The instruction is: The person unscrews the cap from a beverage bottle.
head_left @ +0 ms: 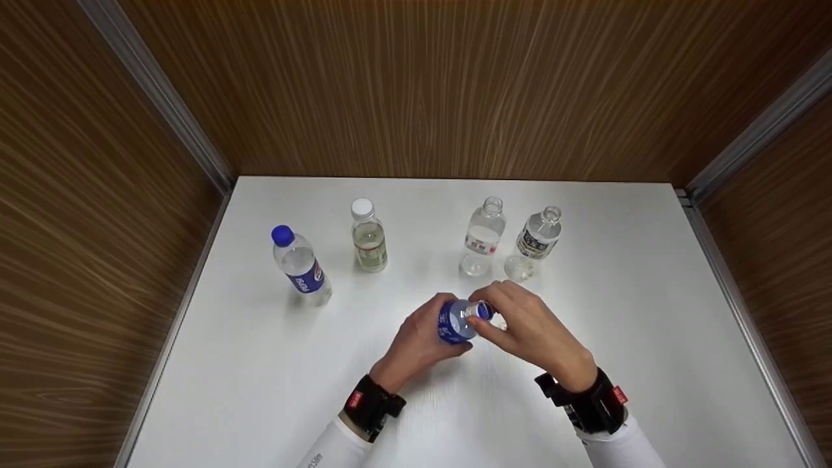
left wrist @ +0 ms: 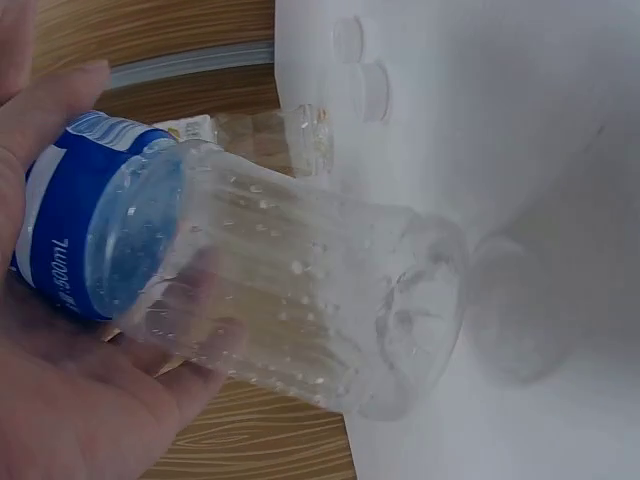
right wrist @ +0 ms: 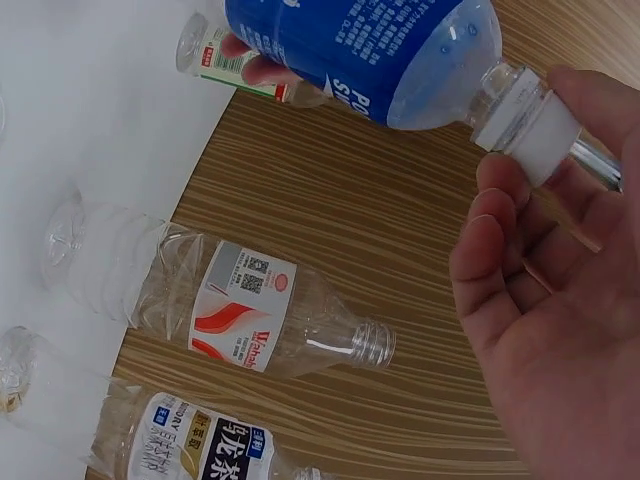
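Observation:
My left hand point(head_left: 421, 333) grips a clear plastic bottle point(left wrist: 300, 280) round its blue label point(left wrist: 80, 215). The bottle is tilted with its neck towards my right hand, and its base hangs close over the table in the left wrist view. With thumb and fingers, my right hand point(head_left: 530, 325) pinches the bottle cap point(right wrist: 548, 138) at the neck. Just beyond the hands stand two uncapped bottles: one with a red and white label point(right wrist: 240, 310), the other with a dark and white label point(right wrist: 200, 445).
Further left on the white table point(head_left: 214, 390) stand a bottle with a blue cap point(head_left: 283, 235) and a bottle with a white cap point(head_left: 363, 208). Two loose white caps point(left wrist: 370, 92) lie on the table. Wood-grain panels point(head_left: 416, 91) enclose the back and sides.

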A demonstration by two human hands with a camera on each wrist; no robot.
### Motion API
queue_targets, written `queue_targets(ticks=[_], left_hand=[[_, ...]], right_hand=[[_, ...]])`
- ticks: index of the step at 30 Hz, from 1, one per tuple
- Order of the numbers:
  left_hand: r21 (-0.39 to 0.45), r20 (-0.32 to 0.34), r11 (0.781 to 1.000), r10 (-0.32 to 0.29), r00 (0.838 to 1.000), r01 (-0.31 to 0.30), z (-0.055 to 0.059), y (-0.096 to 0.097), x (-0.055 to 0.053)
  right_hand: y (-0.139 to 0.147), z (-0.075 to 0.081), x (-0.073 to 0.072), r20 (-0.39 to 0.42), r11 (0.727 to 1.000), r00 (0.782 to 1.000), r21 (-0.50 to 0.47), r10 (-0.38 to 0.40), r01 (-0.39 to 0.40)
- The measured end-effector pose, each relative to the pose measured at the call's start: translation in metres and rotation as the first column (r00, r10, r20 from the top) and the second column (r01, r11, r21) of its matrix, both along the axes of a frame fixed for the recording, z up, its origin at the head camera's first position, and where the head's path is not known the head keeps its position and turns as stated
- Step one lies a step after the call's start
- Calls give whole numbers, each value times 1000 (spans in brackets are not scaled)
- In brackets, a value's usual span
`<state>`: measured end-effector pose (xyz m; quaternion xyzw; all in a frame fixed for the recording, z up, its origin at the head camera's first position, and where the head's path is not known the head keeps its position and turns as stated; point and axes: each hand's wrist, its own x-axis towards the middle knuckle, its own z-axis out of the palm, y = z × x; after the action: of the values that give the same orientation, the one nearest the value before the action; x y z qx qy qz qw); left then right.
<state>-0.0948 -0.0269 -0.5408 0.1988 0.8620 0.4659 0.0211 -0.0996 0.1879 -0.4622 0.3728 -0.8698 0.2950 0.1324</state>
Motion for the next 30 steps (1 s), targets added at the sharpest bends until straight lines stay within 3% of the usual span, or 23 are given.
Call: queue_targets(ticks=[5,8,14,25,30], left_hand=[[45,-49,998,49,998,-47,-7,9,5],[73,-66,994,89,994,-85,-13,15,8],[158,-33,982,112,993,-106,-20,18,10],[224,91,975,-11,996,-10,-18,5,8],[213,118,977,-22,993,-3,-16,2,8]], right_hand=[[-7,1,0,-121,990,983,8,-140,142],[-9,2,-1,-177,984,969,21,-170,177],[-15,6,0,-168,988,978,74,-122,136],[-15,17,3,-78,995,997,104,20,-11],[-14,17,2,-56,993,998,114,31,-24]])
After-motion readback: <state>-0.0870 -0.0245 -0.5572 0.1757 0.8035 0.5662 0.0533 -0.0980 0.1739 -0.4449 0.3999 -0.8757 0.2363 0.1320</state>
